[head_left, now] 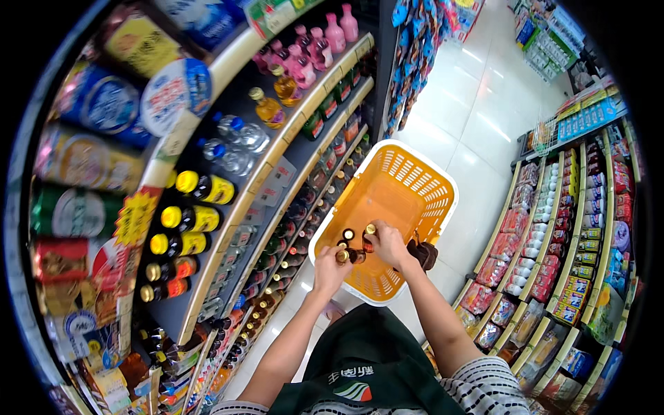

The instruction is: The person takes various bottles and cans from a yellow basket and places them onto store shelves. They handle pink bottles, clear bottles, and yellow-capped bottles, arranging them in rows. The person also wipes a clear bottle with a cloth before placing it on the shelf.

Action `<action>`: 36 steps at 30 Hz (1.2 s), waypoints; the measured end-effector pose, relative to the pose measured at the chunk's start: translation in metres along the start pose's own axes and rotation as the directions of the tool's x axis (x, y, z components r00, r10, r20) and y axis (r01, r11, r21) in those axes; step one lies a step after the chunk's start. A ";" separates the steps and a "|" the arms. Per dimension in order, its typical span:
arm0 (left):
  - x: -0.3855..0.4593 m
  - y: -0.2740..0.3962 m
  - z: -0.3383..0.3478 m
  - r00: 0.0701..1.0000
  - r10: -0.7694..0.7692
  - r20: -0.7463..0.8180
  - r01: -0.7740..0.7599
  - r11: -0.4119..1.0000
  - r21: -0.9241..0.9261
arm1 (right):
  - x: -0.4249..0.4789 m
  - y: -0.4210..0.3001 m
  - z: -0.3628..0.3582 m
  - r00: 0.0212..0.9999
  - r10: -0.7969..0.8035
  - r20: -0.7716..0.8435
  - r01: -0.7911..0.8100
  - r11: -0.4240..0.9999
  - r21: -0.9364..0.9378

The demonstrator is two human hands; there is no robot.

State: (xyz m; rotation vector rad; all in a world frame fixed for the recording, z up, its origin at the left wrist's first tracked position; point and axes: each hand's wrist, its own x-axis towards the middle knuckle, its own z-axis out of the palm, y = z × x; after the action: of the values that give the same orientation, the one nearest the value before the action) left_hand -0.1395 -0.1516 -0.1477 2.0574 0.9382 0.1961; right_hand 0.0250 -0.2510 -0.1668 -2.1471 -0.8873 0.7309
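Before me is an orange plastic shopping basket [386,189] with slotted walls and a white rim. Over its near end, my left hand [331,271] grips a small dark glass bottle [357,256] with a gold cap. My right hand [389,244] has its fingers around another small dark bottle [368,244], also gold-capped. Two more bottle tops, one a dark cap with a pale centre [348,234], show beside my hands inside the basket. Their lower parts are hidden. A dark brown item [424,254], too unclear to name, is at the basket's right rim behind my right wrist.
Left of me, a curved shelf unit [249,194] holds yellow-capped dark bottles [199,188], clear plastic bottles [241,132], pink bottles [334,33] and cans [78,212]. Packaged goods fill the right-hand shelves [555,249]. Pale floor tiles [469,161] run between, with hanging packets [415,57] at the shelf end.
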 end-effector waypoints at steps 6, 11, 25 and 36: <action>-0.059 0.042 -0.124 0.979 0.047 -0.198 -0.073 0.989 -0.129 | -0.035 -0.121 -0.056 0.997 -0.068 -0.022 0.069 0.995 0.074; -0.127 0.059 -0.213 0.932 0.054 -0.358 -0.109 0.985 -0.133 | -0.065 -0.217 -0.041 0.968 -0.245 0.056 0.235 0.961 0.145; -0.219 -0.008 -0.362 0.650 0.107 -0.752 -0.049 0.994 0.099 | -0.118 -0.420 0.108 0.513 -0.856 0.062 0.849 0.517 0.114; -0.196 -0.045 -0.364 0.665 0.100 -0.740 -0.061 0.995 0.079 | -0.095 -0.426 0.159 0.527 -0.837 0.146 0.849 0.524 -0.061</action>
State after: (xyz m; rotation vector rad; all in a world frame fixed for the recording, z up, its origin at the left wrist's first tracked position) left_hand -0.4644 -0.0377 0.0845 2.0696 1.3321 1.1549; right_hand -0.3023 -0.0383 0.0845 -1.4454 -1.8809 0.2509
